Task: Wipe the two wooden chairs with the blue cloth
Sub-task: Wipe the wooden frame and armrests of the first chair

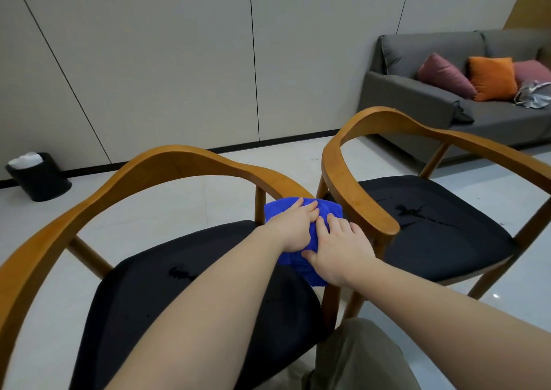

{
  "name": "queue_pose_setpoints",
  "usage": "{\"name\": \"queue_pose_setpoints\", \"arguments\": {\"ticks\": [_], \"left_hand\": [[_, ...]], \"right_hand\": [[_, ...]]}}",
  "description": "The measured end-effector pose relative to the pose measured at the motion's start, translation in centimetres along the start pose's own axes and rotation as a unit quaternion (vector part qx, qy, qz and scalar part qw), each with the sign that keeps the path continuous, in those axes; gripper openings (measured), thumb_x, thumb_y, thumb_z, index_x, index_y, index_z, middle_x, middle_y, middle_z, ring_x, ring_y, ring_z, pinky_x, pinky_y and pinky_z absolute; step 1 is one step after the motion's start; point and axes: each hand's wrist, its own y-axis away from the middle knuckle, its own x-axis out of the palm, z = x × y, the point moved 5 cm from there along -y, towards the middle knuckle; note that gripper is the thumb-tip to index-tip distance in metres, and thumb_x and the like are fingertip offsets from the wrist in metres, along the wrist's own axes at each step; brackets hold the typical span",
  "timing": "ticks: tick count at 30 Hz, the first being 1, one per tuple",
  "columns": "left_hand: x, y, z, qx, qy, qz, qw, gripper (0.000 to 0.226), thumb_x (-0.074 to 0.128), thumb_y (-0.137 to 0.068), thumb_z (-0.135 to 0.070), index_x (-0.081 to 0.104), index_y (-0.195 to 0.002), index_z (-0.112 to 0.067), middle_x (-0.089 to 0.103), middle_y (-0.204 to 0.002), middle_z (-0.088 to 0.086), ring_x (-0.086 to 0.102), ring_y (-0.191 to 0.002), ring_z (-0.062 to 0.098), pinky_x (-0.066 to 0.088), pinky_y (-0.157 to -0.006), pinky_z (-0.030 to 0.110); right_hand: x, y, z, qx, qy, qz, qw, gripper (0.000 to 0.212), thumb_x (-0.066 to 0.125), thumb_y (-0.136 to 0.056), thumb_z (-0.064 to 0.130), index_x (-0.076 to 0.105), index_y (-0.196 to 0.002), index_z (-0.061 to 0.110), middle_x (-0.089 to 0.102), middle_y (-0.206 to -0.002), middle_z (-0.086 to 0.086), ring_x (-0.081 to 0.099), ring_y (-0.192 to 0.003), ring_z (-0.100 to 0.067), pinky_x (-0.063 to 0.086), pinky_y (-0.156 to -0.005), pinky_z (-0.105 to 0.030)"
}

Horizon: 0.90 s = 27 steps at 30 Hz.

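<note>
You face a grey panelled wall above a pale glossy floor, with a grey sofa at the right. Two wooden chairs stand side by side, the left chair just beside the right chair, both with black seats bearing dark blotches. A black bin sits by the wall.

The blue cloth drapes over the left chair's right armrest. Your left hand and right hand lie on it, fingers fairly straight, pressing.

The armrest's end is hidden under the cloth; the frame edges cut off the sofa and both chairs.
</note>
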Motion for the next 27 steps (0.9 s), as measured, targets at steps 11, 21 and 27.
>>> {"name": "queue_pose_setpoints", "arguments": {"ticks": [11,21,27], "left_hand": [[2.5,4.0,-1.4,0.023,0.05,-0.047,0.997,0.077,0.05,-0.097,0.002,0.013,-0.159,-0.024,0.004,-0.166,-0.008,-0.004,-0.153,0.017,0.017,-0.123,0.04],[3.7,6.3,-0.3,0.04,-0.01,-0.156,0.987,0.085,0.067,-0.092,-0.029,0.014,-0.158,-0.026,0.01,-0.165,-0.005,0.018,-0.15,0.016,0.038,-0.113,0.038],[4.9,5.6,1.3,0.017,0.02,-0.176,0.984,0.086,0.065,-0.092,-0.037,0.01,-0.158,-0.026,0.005,-0.166,-0.004,0.02,-0.149,0.019,0.039,-0.112,0.038]], "right_hand": [[1.7,4.9,0.2,-0.012,0.023,-0.025,0.999,0.072,0.036,-0.102,0.048,0.006,-0.158,0.014,0.01,-0.165,-0.012,0.012,-0.151,-0.03,0.013,-0.123,-0.046],[1.6,5.8,0.9,0.006,-0.021,-0.054,0.998,0.071,0.035,-0.102,0.044,0.001,-0.158,0.017,0.002,-0.166,-0.007,0.0,-0.153,-0.025,0.005,-0.124,-0.047],[1.6,3.7,1.3,-0.012,0.025,-0.043,0.999,0.071,0.033,-0.103,0.047,0.0,-0.158,0.016,0.0,-0.166,-0.008,-0.002,-0.153,-0.027,0.001,-0.123,-0.049]]}}
